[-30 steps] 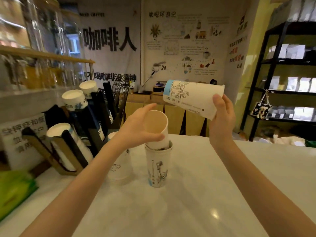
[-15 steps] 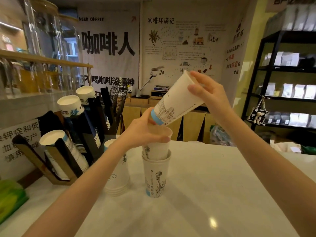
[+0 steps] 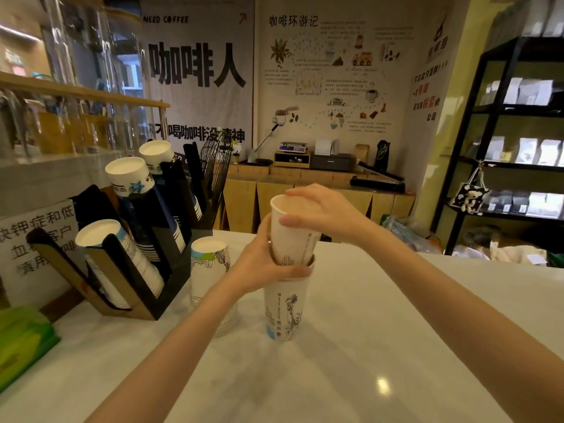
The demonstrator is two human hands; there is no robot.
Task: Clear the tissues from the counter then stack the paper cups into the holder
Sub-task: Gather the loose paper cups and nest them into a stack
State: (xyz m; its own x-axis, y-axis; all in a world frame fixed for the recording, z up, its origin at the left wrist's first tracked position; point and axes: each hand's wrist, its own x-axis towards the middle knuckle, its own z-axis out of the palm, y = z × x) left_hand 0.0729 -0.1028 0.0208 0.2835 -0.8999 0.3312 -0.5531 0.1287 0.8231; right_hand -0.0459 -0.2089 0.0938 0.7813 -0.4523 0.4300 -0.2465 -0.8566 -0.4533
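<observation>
A stack of white printed paper cups (image 3: 285, 312) stands upright on the white counter (image 3: 351, 361). My left hand (image 3: 262, 264) grips the stack around its upper rim. My right hand (image 3: 323, 212) holds the top cup (image 3: 290, 236) by its mouth, and that cup sits partly down in the stack. A second stack of cups (image 3: 209, 270) stands upside down just to the left. The black and wood cup holder (image 3: 128, 261) at the left carries slanted rows of cups, bottoms up.
A green pack (image 3: 21, 343) lies at the counter's left edge, below a white sign (image 3: 39, 236). A glass case stands behind the holder. Black shelves (image 3: 512, 148) with bags fill the right; a wooden cabinet lies beyond the counter.
My right hand has turned its cup upright and lowered it into the stack held by my left hand. The left hand has slid down to the stack's rim.
</observation>
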